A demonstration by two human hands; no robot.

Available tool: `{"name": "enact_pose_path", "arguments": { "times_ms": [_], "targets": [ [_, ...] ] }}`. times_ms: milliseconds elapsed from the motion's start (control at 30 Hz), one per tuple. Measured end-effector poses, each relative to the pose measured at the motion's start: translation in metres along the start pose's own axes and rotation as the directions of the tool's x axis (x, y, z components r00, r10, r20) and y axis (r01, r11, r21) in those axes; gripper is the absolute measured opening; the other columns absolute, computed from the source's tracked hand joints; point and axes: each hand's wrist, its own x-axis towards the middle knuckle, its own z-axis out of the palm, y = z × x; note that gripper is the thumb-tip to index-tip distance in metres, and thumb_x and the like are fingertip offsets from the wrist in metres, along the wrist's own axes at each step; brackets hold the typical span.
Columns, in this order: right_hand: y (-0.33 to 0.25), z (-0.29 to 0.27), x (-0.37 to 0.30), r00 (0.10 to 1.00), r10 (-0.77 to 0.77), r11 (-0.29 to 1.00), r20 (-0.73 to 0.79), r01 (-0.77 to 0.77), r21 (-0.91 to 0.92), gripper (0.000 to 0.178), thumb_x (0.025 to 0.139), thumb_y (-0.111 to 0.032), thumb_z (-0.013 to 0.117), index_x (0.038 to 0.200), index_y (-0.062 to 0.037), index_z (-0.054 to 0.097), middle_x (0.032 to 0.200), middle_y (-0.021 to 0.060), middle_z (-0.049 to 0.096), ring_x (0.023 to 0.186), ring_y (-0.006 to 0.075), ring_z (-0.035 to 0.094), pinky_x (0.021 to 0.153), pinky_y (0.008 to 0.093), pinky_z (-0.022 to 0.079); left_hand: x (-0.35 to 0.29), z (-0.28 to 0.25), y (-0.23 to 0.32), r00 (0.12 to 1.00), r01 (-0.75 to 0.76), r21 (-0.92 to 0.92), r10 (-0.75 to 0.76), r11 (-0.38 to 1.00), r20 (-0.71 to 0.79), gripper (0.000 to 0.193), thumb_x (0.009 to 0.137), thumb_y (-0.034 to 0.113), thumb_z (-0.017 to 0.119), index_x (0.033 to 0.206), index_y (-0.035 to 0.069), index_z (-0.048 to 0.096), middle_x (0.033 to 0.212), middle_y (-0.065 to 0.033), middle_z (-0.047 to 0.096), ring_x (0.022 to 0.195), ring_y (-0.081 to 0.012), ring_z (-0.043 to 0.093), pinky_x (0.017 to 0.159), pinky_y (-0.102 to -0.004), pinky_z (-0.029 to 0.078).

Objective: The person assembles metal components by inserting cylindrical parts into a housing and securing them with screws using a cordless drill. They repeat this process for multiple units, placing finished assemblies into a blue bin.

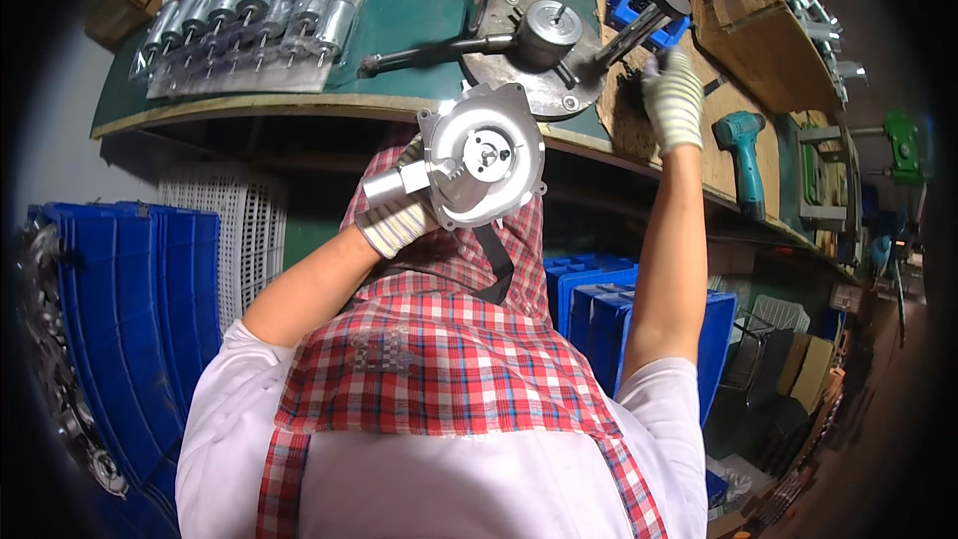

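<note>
Here, the left grip [402,221] clasps a silver housing [487,158], the right grip [676,105] too blurred to judge.

we look down from the person's head through the left of two side-by-side fisheye lenses, with the red plaid cloth apron [449,374] close beneath us. our single view faces forward past the silvery round metal housing [461,135] to the green-topped workbench [407,32], farther off and bowed by the lens.
</note>
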Motion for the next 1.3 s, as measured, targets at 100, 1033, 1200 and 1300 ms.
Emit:
{"name": "enact_pose_path", "arguments": {
  "times_ms": [100,1033,1200,1300],
  "targets": [
    [-0.001,-0.018,-0.016,0.995,0.050,0.996,-0.085,-0.044,0.075,0.020,0.092,-0.019,0.069,0.103,-0.0022,0.064,0.090,0.0253,0.072,0.083,0.0463,0.069,0.077,0.0517,0.056,-0.001,-0.005,-0.004,0.999,-0.031,0.003,0.031,1.000,-0.014,0.052,0.106,0.032,0.054,0.152,0.010,0.041,0.146,-0.0133,0.055,0.131,-0.0238,0.058,0.110,-0.0419,0.051],
    [-0.001,-0.067,-0.045,0.988,0.099,0.686,0.118,-0.153,0.711,0.023,0.097,-0.012,0.071,0.118,-0.0027,0.072,0.091,0.0038,0.072,0.081,0.0100,0.063,0.074,0.0244,0.051,0.043,-0.030,-0.033,0.979,0.023,-0.495,0.082,0.869,0.189,0.056,0.106,0.033,0.054,0.154,0.010,0.036,0.151,-0.0133,0.049,0.133,-0.0248,0.056,0.110,-0.0420,0.051],
    [-0.109,-0.092,-0.140,0.942,-0.291,0.567,0.169,0.028,0.823,0.018,0.087,-0.016,0.081,0.099,-0.0049,0.073,0.089,0.0070,0.073,0.080,0.0173,0.070,0.070,0.0291,0.055,0.036,-0.019,-0.029,0.997,-0.061,-0.313,0.074,0.948,0.028,0.054,0.103,0.027,0.058,0.150,0.009,0.039,0.146,-0.0118,0.052,0.129,-0.0224,0.057,0.107,-0.0393,0.051],
    [-0.121,-0.065,-0.166,0.905,-0.424,0.631,0.033,0.269,0.727,0.023,0.079,-0.019,0.084,0.095,-0.0079,0.073,0.090,0.0123,0.072,0.080,0.0299,0.070,0.071,0.0346,0.056,0.029,-0.008,-0.027,0.987,-0.122,-0.072,0.113,0.990,-0.116,0.053,0.101,0.024,0.061,0.147,0.009,0.041,0.143,-0.0109,0.053,0.126,-0.0210,0.058,0.105,-0.0377,0.052]
  ]
}}
